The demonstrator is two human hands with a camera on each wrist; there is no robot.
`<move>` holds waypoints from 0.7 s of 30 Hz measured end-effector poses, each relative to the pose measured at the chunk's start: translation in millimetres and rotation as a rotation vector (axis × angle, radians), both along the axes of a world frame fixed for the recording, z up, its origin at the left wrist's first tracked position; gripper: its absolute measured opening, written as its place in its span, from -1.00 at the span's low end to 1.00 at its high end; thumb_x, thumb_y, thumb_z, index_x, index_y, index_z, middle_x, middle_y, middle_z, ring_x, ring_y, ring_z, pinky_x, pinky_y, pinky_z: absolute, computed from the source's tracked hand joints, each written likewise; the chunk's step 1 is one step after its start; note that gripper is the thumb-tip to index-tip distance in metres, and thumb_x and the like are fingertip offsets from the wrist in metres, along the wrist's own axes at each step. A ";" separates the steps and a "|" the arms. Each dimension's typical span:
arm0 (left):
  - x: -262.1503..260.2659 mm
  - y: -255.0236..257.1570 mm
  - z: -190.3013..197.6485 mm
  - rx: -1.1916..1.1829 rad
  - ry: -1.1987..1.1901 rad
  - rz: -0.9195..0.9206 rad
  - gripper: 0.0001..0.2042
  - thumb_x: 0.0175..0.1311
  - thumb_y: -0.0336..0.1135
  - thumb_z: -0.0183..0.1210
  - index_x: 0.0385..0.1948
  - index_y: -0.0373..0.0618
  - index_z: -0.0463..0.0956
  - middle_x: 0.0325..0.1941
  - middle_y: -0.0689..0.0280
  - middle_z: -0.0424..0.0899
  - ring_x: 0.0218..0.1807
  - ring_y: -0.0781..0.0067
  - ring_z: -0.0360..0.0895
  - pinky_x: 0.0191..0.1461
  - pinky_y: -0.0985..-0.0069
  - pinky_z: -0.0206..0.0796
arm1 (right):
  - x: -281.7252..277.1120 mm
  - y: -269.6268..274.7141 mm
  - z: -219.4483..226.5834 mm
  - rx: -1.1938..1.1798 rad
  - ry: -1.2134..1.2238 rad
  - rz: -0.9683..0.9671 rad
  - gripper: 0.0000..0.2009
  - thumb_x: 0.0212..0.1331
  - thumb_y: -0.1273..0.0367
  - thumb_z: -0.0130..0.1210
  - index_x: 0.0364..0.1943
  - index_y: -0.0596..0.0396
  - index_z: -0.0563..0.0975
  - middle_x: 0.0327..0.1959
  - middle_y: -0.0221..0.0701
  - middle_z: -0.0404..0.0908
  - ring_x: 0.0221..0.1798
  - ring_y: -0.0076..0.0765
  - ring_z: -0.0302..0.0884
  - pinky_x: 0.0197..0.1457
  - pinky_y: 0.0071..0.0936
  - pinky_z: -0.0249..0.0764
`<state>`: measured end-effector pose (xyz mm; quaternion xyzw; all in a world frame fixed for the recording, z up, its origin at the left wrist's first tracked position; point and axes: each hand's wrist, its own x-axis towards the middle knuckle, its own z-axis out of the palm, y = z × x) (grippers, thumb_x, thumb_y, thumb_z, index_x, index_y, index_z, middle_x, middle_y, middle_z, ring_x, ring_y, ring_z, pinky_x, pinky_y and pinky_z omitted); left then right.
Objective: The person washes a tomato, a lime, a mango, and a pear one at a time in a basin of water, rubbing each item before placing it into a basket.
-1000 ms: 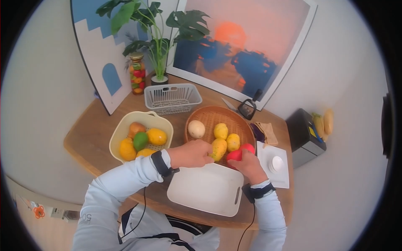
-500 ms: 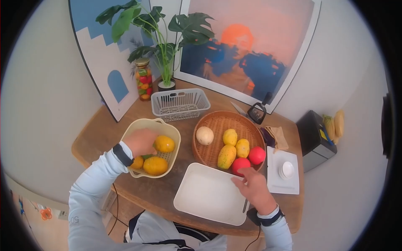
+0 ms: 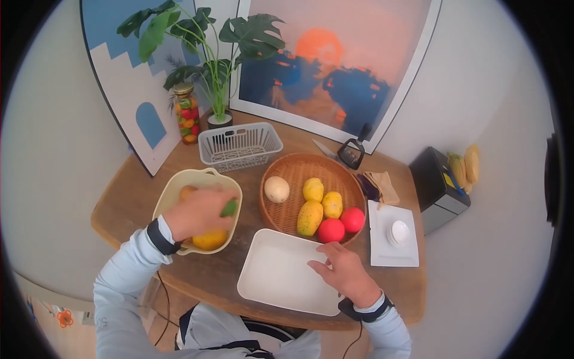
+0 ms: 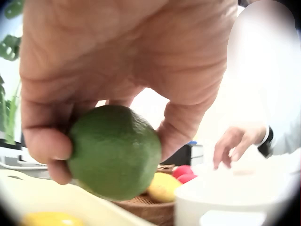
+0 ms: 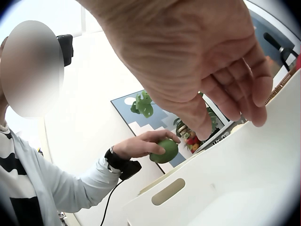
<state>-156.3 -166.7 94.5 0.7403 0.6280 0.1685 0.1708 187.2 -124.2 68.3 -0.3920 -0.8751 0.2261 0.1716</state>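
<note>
Left hand [image 3: 200,214] pinching a green fruit [image 4: 113,153] in the air, to the left of a white tray [image 3: 287,275].

A wooden table [image 3: 209,272] carries everything, the tray sitting near its front edge. Just beyond the tray is a round wicker basket [image 3: 341,179], wider than it. To the tray's left stands a cream basket [image 3: 167,194] with yellow fruit [image 3: 209,240] inside; farther beyond the tray and leftward is a grey slatted basket [image 3: 230,161]. A white plate [image 3: 382,251] lies to the tray's right. Over the tray's right end hangs the right hand [image 3: 345,273], fingers bent and loosely spread. The left hand's fingers and thumb close round the green fruit, smallest of these, held above the cream basket, left of the tray.
</note>
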 end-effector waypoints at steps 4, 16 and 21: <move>64.8 3.8 4.7 -0.153 -0.131 -0.421 -0.51 0.04 -0.28 0.28 0.02 -0.31 0.42 0.00 -0.07 0.51 0.10 -0.07 0.47 0.19 0.23 0.34 | -4.3 -3.8 -3.0 0.011 0.015 0.052 -0.65 0.13 0.24 0.29 -0.14 0.23 0.56 -0.22 -0.09 0.62 -0.19 0.10 0.62 -0.12 -0.14 0.55; 178.4 49.5 -84.8 -0.435 0.194 -0.673 -0.72 0.12 -0.44 0.11 -0.13 -0.35 0.56 -0.12 -0.14 0.61 -0.05 -0.12 0.59 -0.02 0.14 0.45 | 20.9 -20.8 -23.2 -0.179 -0.425 0.162 -0.50 0.16 0.20 0.25 0.05 0.29 0.43 -0.09 0.01 0.60 -0.01 0.16 0.55 0.05 -0.13 0.48; 168.6 51.8 -96.8 -0.276 0.141 -0.580 -0.79 0.10 -0.40 0.11 -0.29 -0.28 0.63 -0.35 -0.07 0.67 -0.24 -0.11 0.65 -0.14 0.14 0.47 | 10.4 -13.5 -34.1 -0.235 -0.425 0.139 -0.42 0.17 0.17 0.25 0.11 0.35 0.37 0.00 0.09 0.53 0.06 0.21 0.51 0.13 -0.13 0.45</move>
